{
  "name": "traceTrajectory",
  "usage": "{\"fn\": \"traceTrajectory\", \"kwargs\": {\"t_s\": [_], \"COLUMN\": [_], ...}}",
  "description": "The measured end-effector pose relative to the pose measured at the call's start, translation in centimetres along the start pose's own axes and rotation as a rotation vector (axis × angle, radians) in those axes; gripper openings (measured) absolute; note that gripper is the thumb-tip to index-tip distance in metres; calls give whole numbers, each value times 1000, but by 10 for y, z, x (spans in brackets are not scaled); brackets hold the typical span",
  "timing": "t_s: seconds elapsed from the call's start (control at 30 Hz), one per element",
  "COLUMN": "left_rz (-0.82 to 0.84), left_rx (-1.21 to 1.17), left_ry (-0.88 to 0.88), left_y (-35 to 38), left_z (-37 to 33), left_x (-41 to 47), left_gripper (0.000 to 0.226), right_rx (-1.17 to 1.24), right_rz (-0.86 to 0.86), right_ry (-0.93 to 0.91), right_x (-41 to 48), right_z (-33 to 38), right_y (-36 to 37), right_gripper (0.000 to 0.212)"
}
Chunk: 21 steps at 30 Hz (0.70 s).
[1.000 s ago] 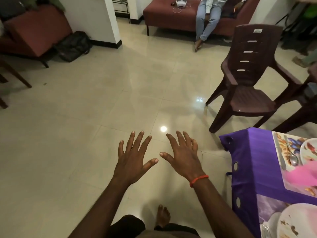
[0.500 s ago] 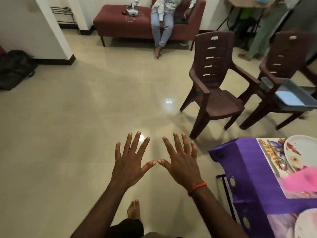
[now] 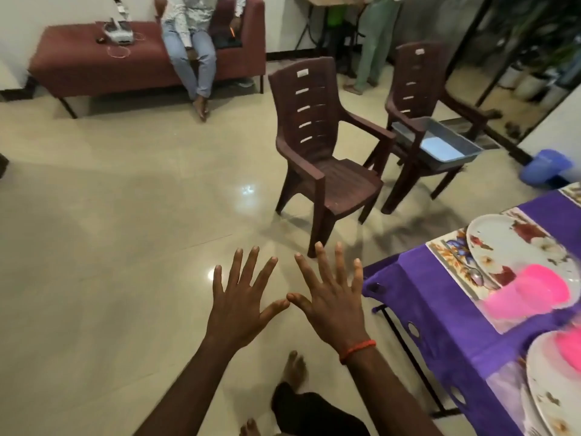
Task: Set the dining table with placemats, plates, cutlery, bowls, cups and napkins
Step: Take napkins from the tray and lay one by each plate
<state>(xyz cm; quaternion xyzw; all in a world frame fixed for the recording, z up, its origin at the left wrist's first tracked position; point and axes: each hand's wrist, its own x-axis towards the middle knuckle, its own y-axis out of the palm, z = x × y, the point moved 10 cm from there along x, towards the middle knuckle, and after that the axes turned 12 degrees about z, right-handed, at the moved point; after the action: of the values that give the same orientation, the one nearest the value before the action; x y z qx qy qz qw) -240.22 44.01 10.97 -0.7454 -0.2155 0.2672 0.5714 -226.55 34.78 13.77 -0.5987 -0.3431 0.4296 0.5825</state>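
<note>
My left hand [image 3: 240, 302] and my right hand [image 3: 333, 300] are held out flat over the floor, fingers spread, thumbs nearly touching, holding nothing. To their right stands the dining table under a purple cloth [image 3: 440, 313]. On it lies a floral placemat [image 3: 452, 262] bearing a white flowered plate [image 3: 515, 243], a spoon [image 3: 476, 275] and a pink cup [image 3: 531, 294]. A second plate [image 3: 553, 391] with another pink cup [image 3: 570, 349] sits at the near right edge.
A brown plastic chair [image 3: 323, 171] stands ahead, a second one [image 3: 418, 89] behind it carrying a grey tray [image 3: 440, 140]. A person sits on a maroon bench [image 3: 94, 58] at the back, another stands nearby. A blue bin [image 3: 545, 166] is far right.
The view has swung right, bringing more of the table, the second chair and the tray into sight. My hands stay spread and empty, the thumbs now closer together.
</note>
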Motion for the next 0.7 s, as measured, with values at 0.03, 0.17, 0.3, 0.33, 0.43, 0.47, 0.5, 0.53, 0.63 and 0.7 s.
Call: {"fn": "traceTrajectory", "kwargs": {"t_s": [0.03,0.17,0.3,0.33,0.43,0.47,0.5,0.53,0.63,0.7], "left_rz": [1,22,38,45,39,35,31,32,55,57], "left_rx": [0,21,61,68,80,83,84,85,98,119], "left_ry": [24,99,177,188,205,212,222,234,259,281], "left_y": [-2,-6,-10,-12,-17,-19,-21,-22,-21,-22], "left_z": [-2,-11,-19,-20,-24,-27,-30,-34,-45,-51], "left_x": [16,77,136,148,181,194,205,218,248,264], "left_gripper": [87,87,85,84,83,82,82,81,80,79], "right_rx": [6,23,67,68,77,83,86,85,86,94], "right_rz": [-1,33,39,48,48,47,48,54,69,52], "right_ry": [27,129,205,222,246,251,259,269,308,334], "right_x": [9,47,85,94,115,123,131,139,154,161], "right_z": [-9,-47,-88,-96,-113,-120,-127,-134,-153,-164], "right_y": [0,2,-1,-1,-5,-6,-7,-7,-7,-10], "right_gripper": [78,78,77,78,78,77,77,78,78,78]}}
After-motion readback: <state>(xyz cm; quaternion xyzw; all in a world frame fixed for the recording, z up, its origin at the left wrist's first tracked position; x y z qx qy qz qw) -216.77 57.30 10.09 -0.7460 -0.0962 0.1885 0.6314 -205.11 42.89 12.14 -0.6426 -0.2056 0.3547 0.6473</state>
